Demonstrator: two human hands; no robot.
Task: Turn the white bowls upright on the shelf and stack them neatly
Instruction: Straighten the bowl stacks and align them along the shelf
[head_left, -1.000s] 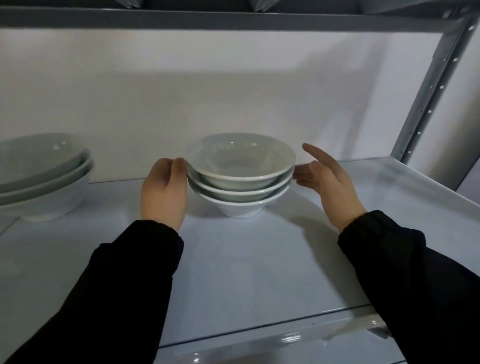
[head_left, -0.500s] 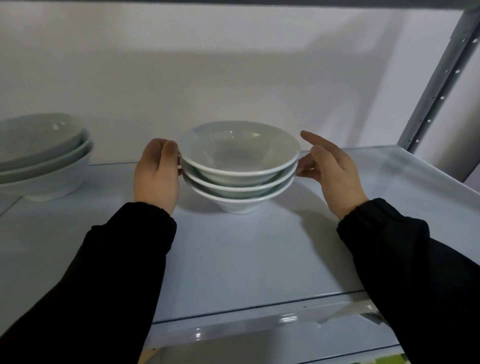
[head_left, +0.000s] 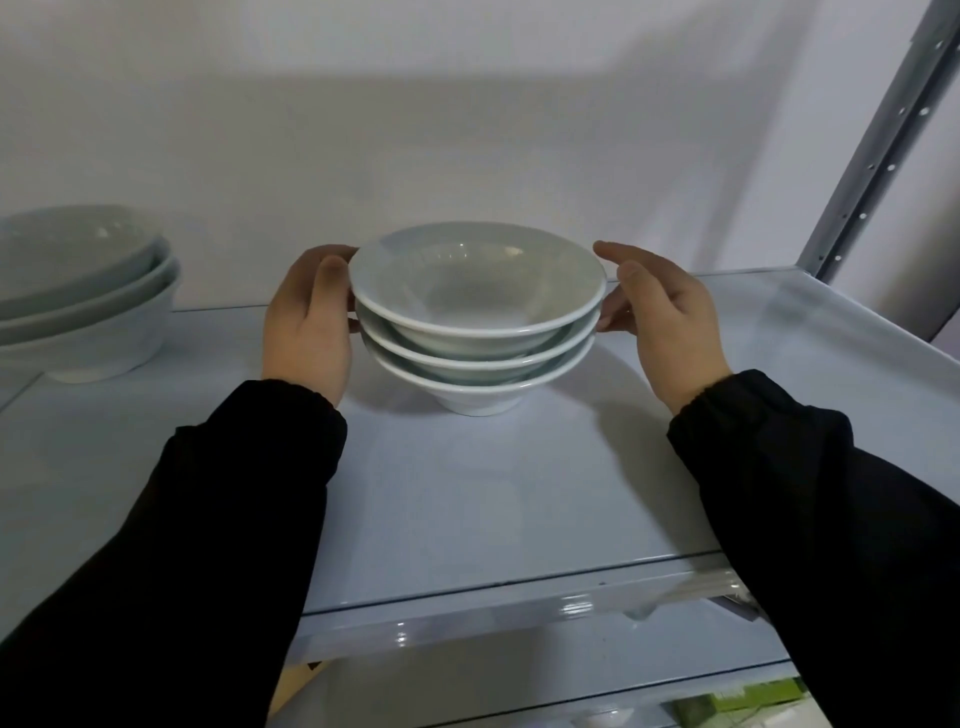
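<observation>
Three white bowls stand upright, nested in one stack (head_left: 475, 322), in the middle of the pale shelf (head_left: 467, 519). My left hand (head_left: 306, 322) presses against the stack's left side, with the thumb at the top bowl's rim. On the right side my right hand (head_left: 660, 317) touches the rims with its fingertips, its index finger raised beside the top bowl. The stack rests on the shelf, its top bowl shifted slightly left of the ones below. A second stack of three upright white bowls (head_left: 83, 301) stands at the far left.
A white wall closes off the back of the shelf. A grey perforated upright post (head_left: 883, 140) rises at the right rear corner. The shelf's glossy front edge (head_left: 519, 608) runs below my sleeves, with a lower shelf and a green object (head_left: 727, 701) beneath.
My right hand has closed in until its fingertips touch the stack's right side. My left hand stays on the left rim. The view has tilted down, and the upper shelf is out of sight.
</observation>
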